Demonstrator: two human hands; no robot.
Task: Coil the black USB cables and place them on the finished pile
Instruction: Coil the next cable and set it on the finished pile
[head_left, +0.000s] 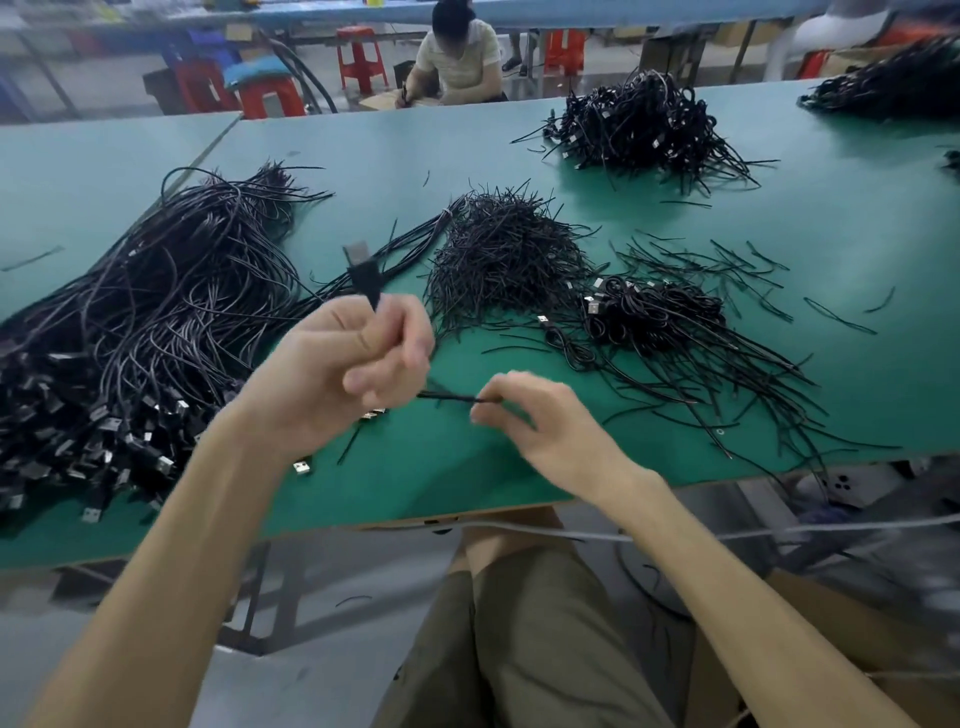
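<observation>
The black USB cable (451, 397) is held in the air above the near edge of the worktop (857, 270), strung between the two hands. Its plug (358, 255) stands upright above the left hand (358, 364), whose curled fingers grip the cable just below the plug. A short taut stretch runs almost level and roughly along the near edge to the right hand (540, 415), which pinches the strand between thumb and forefinger with the other fingers loosely bent. The cable is thin and matt black with a silver plug tip. Motion blur hides how many loops, if any, sit inside the left hand. The finished pile (654, 312) of small coiled bundles lies beyond the right hand and to its right, so that hand is the nearer one for the drop. A heap of short black ties (504, 254) sits toward the middle of the worktop, just left of that pile. The uncoiled cables (156, 312) sprawl toward the left edge, plugs facing the near edge.
</observation>
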